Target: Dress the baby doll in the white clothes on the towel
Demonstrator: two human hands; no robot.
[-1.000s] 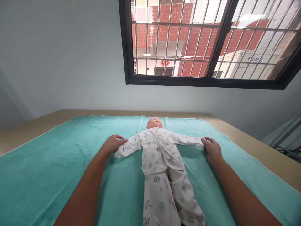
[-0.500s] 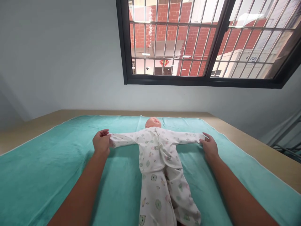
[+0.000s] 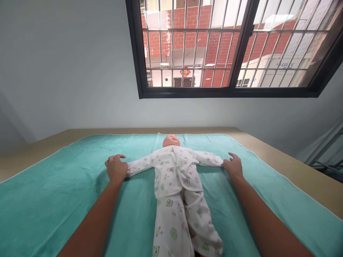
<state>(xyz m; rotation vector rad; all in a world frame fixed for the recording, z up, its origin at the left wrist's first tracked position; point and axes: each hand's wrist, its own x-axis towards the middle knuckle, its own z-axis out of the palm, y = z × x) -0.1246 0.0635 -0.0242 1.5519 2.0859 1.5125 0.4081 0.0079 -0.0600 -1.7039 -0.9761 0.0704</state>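
A baby doll [image 3: 171, 140] in a white printed sleepsuit [image 3: 175, 185] lies on its back on a teal towel [image 3: 53, 192], head towards the wall, arms spread sideways. My left hand [image 3: 116, 167] is closed around the end of the doll's sleeve on the left side. On the other side, my right hand [image 3: 233, 166] grips the end of the other sleeve, thumb sticking up. Both sleeves are stretched out flat on the towel.
The towel covers most of a tan table [image 3: 294, 171] pushed against a pale wall. A barred window [image 3: 227, 46] is above. A grey curtain or fabric [image 3: 327, 146] hangs at the far right.
My left hand pulled the left sleeve outward, straightened it, then lowered it onto the towel. My right hand stayed on the right sleeve. The view shifted slightly.
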